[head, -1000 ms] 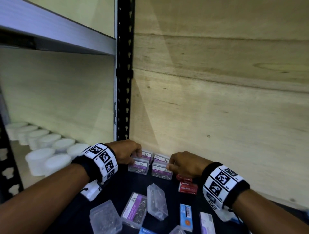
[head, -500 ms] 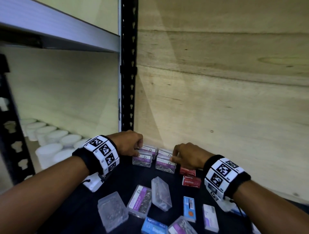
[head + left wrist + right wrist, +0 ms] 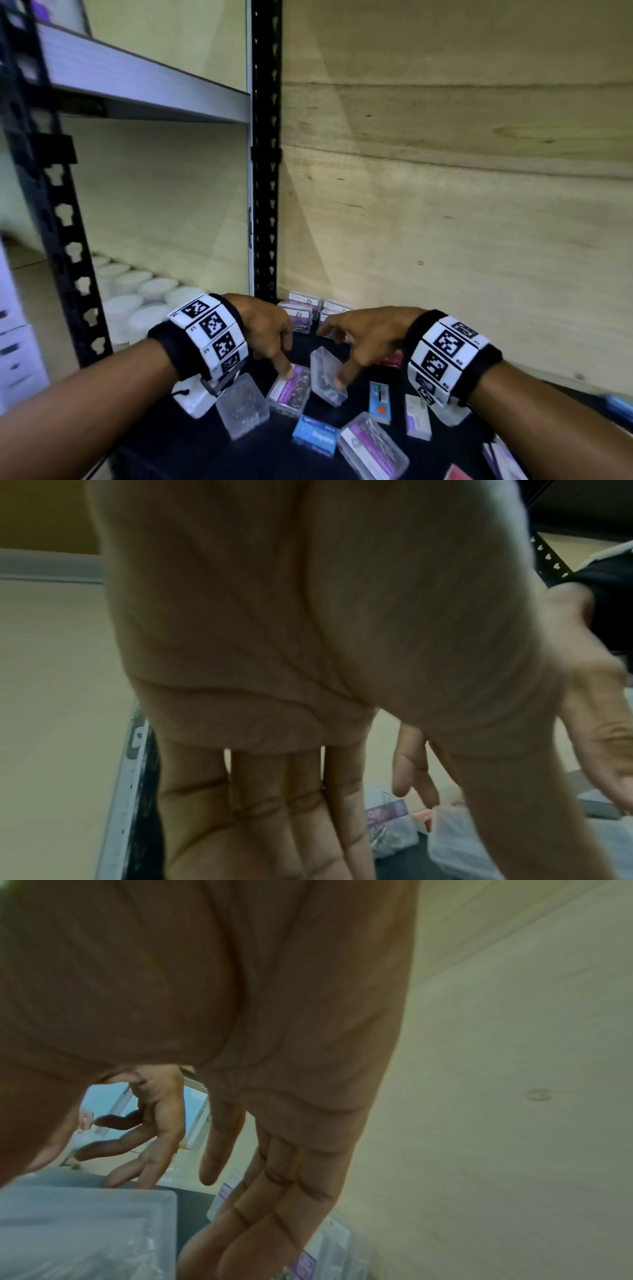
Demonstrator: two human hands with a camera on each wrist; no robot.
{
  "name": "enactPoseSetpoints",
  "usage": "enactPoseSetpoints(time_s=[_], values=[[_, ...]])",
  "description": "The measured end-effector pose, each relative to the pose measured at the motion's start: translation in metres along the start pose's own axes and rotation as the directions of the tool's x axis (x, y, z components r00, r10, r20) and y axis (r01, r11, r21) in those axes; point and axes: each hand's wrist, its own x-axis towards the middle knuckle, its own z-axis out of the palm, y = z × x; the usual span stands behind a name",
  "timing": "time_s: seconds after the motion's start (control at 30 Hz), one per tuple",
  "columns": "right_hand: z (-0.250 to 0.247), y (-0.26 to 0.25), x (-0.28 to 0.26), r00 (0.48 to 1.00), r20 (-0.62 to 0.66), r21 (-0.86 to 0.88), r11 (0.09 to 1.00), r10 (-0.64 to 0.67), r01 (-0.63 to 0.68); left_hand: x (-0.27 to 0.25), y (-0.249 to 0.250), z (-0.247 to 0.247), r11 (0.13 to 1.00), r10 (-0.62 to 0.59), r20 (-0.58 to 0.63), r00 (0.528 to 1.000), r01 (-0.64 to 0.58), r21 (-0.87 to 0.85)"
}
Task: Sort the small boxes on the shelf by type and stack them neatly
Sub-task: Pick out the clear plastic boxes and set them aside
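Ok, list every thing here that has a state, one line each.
left hand: open, one fingertip on the purple-label box
right hand: open, thumb tip on the clear box
purple-label box: flat, lid shut
clear box: up on its edge, tilted
purple stack: four boxes stacked at the back wall
blue staples box: lying flat, unsorted

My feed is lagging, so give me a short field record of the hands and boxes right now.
left hand: open, fingertip on purple-label box
right hand: open, fingers spread over clear box, thumb at its near edge
sorted stack: purple-label boxes at the back wall
loose: blue staples box, flat clear box
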Motion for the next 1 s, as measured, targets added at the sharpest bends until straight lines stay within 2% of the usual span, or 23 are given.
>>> enactPoseSetpoints(time_s=[0.13,0.23,0.53,0.83,1.0], values=[[0.009,-0.008,-0.005,1.000,0.019,-0.024,1.000,-0.009,0.009,-0.009,0.007,0.014,0.997,-0.052,0.000,0.999,0.052,0.049],[0.016,-0.012,-0.008,1.000,-0.012,-0.054,0.998,-0.014,0.013,-0.010,0.010,0.022,0.993,-0.072,0.003,0.997,0.071,0.096],[0.021,-0.003,-0.011,0.992,-0.100,-0.107,0.990,0.076,-0.087,-0.007,0.014,0.032,0.994,-0.037,-0.025,0.999,0.039,0.105],[0.012,0.021,-0.031,0.989,-0.146,0.052,0.998,0.035,-0.027,0.003,0.017,0.022,0.998,0.065,-0.092,0.994,-0.067,-0.018],[0.009,0.032,-0.029,0.984,-0.174,0.149,0.989,0.035,-0.009,0.013,0.007,0.015,0.997,0.080,-0.183,0.980,-0.076,0.025]])
